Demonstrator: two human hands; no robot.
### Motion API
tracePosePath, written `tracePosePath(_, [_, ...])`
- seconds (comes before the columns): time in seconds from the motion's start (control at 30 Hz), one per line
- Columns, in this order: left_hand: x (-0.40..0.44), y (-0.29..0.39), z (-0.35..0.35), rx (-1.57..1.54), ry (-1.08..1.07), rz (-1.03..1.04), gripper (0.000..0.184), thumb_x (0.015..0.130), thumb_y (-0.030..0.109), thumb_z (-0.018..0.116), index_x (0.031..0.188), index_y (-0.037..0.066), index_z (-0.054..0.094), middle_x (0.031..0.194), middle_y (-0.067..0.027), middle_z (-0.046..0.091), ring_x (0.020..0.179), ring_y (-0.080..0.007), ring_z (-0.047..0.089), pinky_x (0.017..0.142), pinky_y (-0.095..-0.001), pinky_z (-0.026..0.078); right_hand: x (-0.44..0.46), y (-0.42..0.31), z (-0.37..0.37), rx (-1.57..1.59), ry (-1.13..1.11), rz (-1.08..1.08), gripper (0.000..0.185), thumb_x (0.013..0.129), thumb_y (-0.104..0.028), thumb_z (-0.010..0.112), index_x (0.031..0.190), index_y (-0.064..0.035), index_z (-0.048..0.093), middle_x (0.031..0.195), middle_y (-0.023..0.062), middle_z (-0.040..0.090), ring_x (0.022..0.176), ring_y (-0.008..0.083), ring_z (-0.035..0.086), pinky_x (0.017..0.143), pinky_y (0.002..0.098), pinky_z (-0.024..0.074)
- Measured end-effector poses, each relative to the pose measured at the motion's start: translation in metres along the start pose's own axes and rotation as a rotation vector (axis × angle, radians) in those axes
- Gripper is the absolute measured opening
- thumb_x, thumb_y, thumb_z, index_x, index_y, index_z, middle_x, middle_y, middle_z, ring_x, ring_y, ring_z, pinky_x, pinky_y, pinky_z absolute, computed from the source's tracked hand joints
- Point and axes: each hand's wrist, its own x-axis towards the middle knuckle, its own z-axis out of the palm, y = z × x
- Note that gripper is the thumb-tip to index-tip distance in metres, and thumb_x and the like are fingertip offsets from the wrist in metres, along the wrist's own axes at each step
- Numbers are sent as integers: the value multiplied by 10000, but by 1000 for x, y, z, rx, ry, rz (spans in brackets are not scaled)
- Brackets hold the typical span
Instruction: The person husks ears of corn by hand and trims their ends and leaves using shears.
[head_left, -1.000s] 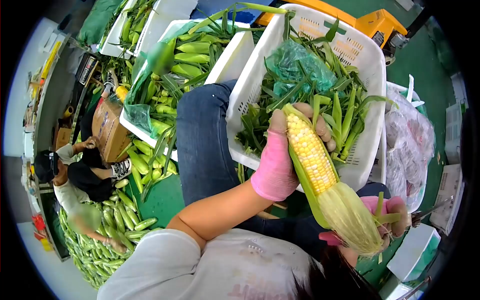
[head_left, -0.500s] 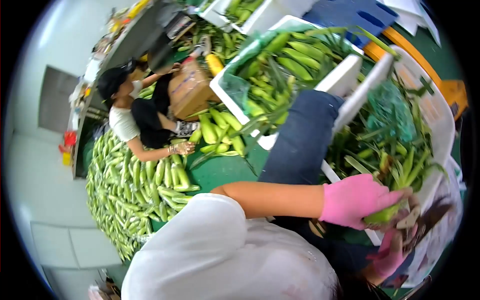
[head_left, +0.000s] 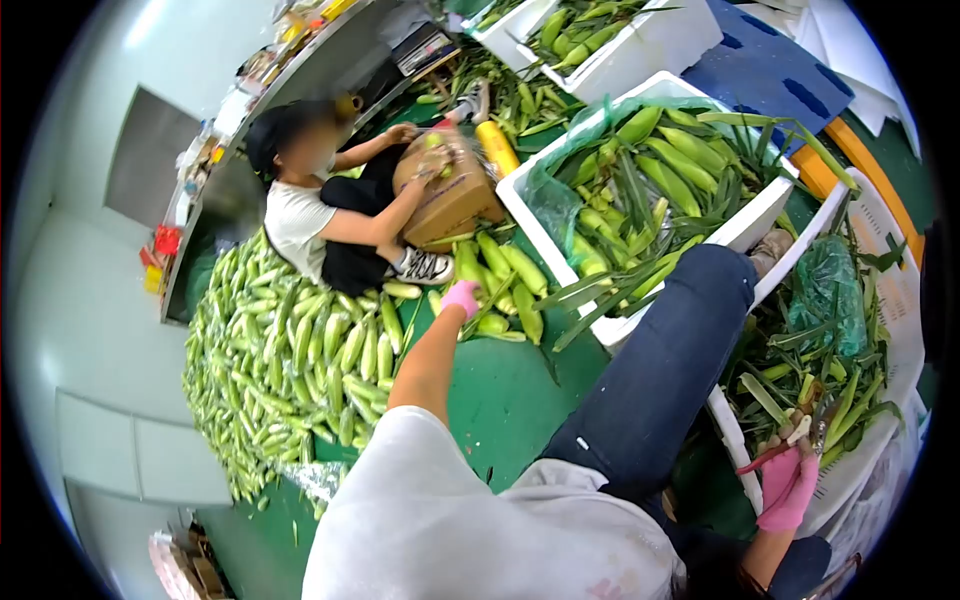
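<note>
My left hand (head_left: pixel 461 298), in a pink glove with bare fingertips, reaches out to a small heap of green-husked corn (head_left: pixel 522 268) on the floor. Its fingers close around the near end of an ear of corn (head_left: pixel 467 262). At the right, my gloved right hand (head_left: pixel 788 488) grips pruning shears (head_left: pixel 799 431) with a red handle. The shears are over a white basket (head_left: pixel 893 335) that holds cut husks, leaves (head_left: pixel 768 398) and a green mesh bag (head_left: pixel 828 295).
A foam box (head_left: pixel 603 328) of unhusked corn stands beyond my knee. A seated co-worker (head_left: pixel 300 225) handles corn over a cardboard box (head_left: pixel 455 205). Wrapped ears form a large pile (head_left: pixel 270 345) at the left. A blue pallet (head_left: pixel 765 70) lies at the back.
My left hand has swung away from the shears to the floor heap. The right hand stays at the basket with the shears. The co-worker's lower hand has risen to the cardboard box.
</note>
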Motion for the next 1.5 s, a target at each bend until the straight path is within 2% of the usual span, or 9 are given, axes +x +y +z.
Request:
tracePosePath(0.07, [23,24,15,-25,333,-95,205,856,91,588,1023,145,693,1067,-171,659,1057,-383,645,917,-463,535,4,4,6,66,42,24,455,1023,-237,560,1418,-28,474,1070,53,593,954,192,584,883,360,479])
tracePosePath(0.13, [25,123,-42,-334,666,499,227,806,-33,574,999,61,646,1045,-181,642,1015,-406,630,890,-473,523,7,5,-8,130,-47,56,528,997,-317,583,1419,-19,473,1228,132,612,1102,271,604,988,433,488])
tracePosePath(0.27, [37,263,-68,-53,-7,1169,300,783,-8,597,1048,102,686,1063,-143,665,1079,-375,624,915,-429,535,7,12,5,245,19,172,588,977,-441,558,1385,-20,517,1389,236,562,1269,398,549,1090,563,432])
tracePosePath(0.5, [59,316,-62,1002,-696,987,726,673,380,819,1362,302,605,1279,-204,586,1199,-410,589,961,-513,517,0,6,16,384,-43,167,520,908,-302,500,1309,28,523,1333,206,575,1239,376,518,1049,493,412])
tracePosePath(0.63, [102,274,-75,469,-358,1105,763,702,402,826,1376,156,566,1277,-172,608,1161,-378,610,990,-491,508,-5,-7,6,354,-34,23,537,825,-236,538,1293,27,541,1383,232,545,1309,398,482,1122,490,376])
tracePosePath(0.83, [104,325,-161,-1627,-391,533,741,931,662,574,1460,158,450,1265,-85,633,1100,-303,641,989,-488,509,-8,-15,4,122,-82,-230,693,669,-98,587,1349,-5,489,1339,209,577,1329,405,504,1152,523,378])
tracePosePath(1.03, [-114,478,-185,-1728,-1218,645,816,865,754,584,1352,104,505,1128,-71,611,952,-237,623,846,-472,549,-16,-11,6,-322,47,-352,648,810,-88,707,1402,-13,454,1221,64,558,1158,184,534,996,324,434])
tracePosePath(1.3, [-246,529,-101,-918,-1490,711,821,807,583,747,1348,16,503,1105,-168,640,938,-321,685,790,-410,573,-29,-43,-3,-949,145,-271,848,744,-372,834,1409,1,462,1280,220,559,1191,351,565,1045,408,460])
tracePosePath(1.5, [-247,508,-50,-1089,-2465,-86,763,895,595,576,1310,-39,479,777,-248,611,565,-356,606,462,-432,524,-36,-57,-13,-1462,52,-668,822,667,-359,819,1343,-16,499,1173,214,559,1130,407,548,1035,466,432])
